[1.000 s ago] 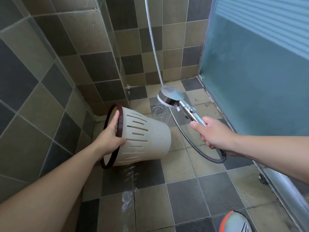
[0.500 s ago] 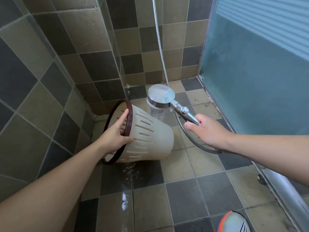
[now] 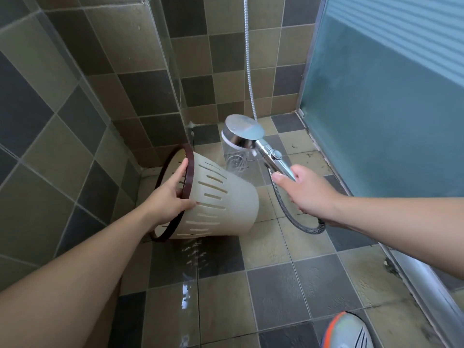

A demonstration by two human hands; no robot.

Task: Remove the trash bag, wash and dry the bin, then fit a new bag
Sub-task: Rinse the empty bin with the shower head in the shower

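Left hand grips dark rim of slotted bin, tipped on side. Right hand clasps shower head handle, spraying onto floor.

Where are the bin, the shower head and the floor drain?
bin [image 3: 226,197], head view, on its slotted cream side wall.
shower head [image 3: 244,129], head view, on the round chrome back.
floor drain [image 3: 237,163], head view, on its metal grate.

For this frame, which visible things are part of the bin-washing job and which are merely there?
Job in hand:
- bin, tipped on its side, gripped at the rim by the left hand
- shower head, handle held by the right hand
- shower hose
- floor drain

Merely there:
- shoe
- frosted door
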